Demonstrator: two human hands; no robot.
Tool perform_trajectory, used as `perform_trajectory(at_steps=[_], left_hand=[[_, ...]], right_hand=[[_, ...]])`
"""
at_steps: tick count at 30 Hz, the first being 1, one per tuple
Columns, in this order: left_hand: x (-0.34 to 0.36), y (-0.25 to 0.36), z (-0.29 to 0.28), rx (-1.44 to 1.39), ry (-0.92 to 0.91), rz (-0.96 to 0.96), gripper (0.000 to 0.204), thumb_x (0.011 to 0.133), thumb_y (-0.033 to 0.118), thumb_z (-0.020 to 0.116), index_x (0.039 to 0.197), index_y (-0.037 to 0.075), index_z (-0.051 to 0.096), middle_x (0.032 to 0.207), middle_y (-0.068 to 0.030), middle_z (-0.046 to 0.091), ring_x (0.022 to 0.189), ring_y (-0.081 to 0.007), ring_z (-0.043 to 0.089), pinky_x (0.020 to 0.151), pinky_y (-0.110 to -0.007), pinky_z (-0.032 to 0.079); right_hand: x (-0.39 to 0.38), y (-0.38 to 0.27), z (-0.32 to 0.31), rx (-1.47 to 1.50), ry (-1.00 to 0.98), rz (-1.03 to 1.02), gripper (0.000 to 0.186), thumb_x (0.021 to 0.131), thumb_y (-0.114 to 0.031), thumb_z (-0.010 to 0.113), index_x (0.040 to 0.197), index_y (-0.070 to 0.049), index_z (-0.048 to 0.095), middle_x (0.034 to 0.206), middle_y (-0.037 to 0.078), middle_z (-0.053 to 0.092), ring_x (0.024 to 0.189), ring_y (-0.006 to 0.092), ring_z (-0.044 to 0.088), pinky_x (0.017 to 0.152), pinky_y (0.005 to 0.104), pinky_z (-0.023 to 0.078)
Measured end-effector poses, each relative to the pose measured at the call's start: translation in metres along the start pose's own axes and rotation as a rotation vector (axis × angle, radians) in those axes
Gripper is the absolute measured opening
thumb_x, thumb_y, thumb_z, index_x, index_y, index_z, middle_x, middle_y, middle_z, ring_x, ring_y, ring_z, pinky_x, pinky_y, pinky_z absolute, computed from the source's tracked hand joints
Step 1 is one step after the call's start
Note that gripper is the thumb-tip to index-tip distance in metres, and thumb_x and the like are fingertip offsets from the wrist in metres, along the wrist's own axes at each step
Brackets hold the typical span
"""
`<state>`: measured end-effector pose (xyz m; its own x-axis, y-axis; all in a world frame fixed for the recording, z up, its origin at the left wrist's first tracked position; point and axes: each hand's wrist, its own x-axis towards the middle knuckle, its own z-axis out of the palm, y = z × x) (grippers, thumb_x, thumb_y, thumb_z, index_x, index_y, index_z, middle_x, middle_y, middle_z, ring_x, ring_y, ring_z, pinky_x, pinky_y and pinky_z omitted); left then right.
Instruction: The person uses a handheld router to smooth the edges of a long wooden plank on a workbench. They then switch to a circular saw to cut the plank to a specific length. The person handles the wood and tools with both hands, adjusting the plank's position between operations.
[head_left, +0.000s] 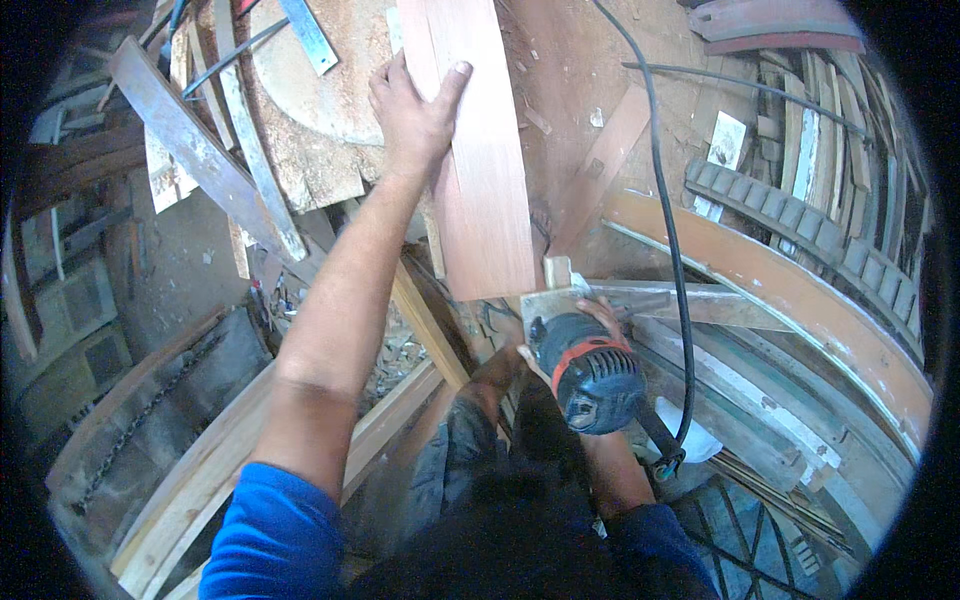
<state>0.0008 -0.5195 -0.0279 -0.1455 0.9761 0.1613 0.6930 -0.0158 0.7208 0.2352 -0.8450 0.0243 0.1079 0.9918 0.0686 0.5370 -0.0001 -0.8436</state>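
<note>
My left hand point(418, 110) grips the left edge of a pale reddish wooden plank point(490, 200), its thumb lying on the top face and the fingers at the edge. The plank slants away from me, its near end just ahead of my legs. Held in my right hand point(600, 318) is a black and red electric router point(598, 375) with a square base plate point(538, 305). The tool is beside the plank's near end, and my fingers wrap its far side. A small wood block point(557, 271) sits by the base plate. The cutting bit is hidden.
A black cord point(662, 190) loops from the router toward the top. Under the plank's far part is a sawdust-covered round surface point(310, 90). Old boards point(195, 150) lean at left; a curved orange beam point(780, 270) and stacked timber point(825, 130) lie at right.
</note>
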Motion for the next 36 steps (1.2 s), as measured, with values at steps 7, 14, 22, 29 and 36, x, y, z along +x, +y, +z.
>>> perform_trajectory(at_steps=[7,14,22,29,36], left_hand=[[0.009,-0.015,0.009,-0.006,-0.082,0.047,0.101,0.097,0.066,0.062,0.156,-0.011,0.037,0.147,-0.0364,0.044,0.139,-0.05,0.043,0.12,-0.06,0.03],[0.009,-0.009,0.01,-0.027,-0.041,0.045,0.098,0.098,0.063,0.062,0.155,-0.012,0.037,0.146,-0.0367,0.045,0.136,-0.051,0.045,0.119,-0.063,0.029],[0.003,-0.006,0.008,-0.038,-0.043,0.023,0.093,0.099,0.06,0.064,0.154,-0.01,0.039,0.145,-0.0358,0.047,0.137,-0.05,0.043,0.12,-0.061,0.029],[0.004,0.001,0.008,0.006,0.002,0.067,0.089,0.097,0.056,0.069,0.152,-0.008,0.042,0.14,-0.0346,0.052,0.134,-0.049,0.046,0.117,-0.059,0.032],[0.002,0.007,0.002,0.001,-0.043,0.026,0.086,0.099,0.054,0.067,0.153,-0.008,0.041,0.14,-0.0344,0.051,0.134,-0.0483,0.046,0.117,-0.058,0.032]], right_hand=[[0.014,0.045,0.044,0.295,0.07,-0.154,0.044,0.094,-0.019,0.074,0.135,-0.007,0.065,0.133,0.014,0.071,0.133,0.0301,0.063,0.121,0.0578,0.035],[0.059,0.025,0.04,0.159,0.096,-0.236,0.048,0.092,-0.021,0.077,0.136,-0.006,0.063,0.134,0.014,0.07,0.133,0.0308,0.063,0.12,0.0575,0.036],[0.074,0.014,0.036,0.074,0.089,-0.24,0.053,0.09,-0.023,0.08,0.137,-0.006,0.062,0.135,0.013,0.068,0.133,0.0315,0.063,0.12,0.057,0.036],[0.088,0.006,0.038,0.019,0.085,-0.248,0.058,0.088,-0.024,0.083,0.138,-0.006,0.061,0.136,0.013,0.067,0.133,0.0321,0.063,0.119,0.0566,0.037],[0.105,-0.003,0.042,-0.014,0.083,-0.251,0.062,0.086,-0.026,0.086,0.139,-0.006,0.059,0.137,0.013,0.066,0.133,0.0327,0.063,0.119,0.0562,0.037]])
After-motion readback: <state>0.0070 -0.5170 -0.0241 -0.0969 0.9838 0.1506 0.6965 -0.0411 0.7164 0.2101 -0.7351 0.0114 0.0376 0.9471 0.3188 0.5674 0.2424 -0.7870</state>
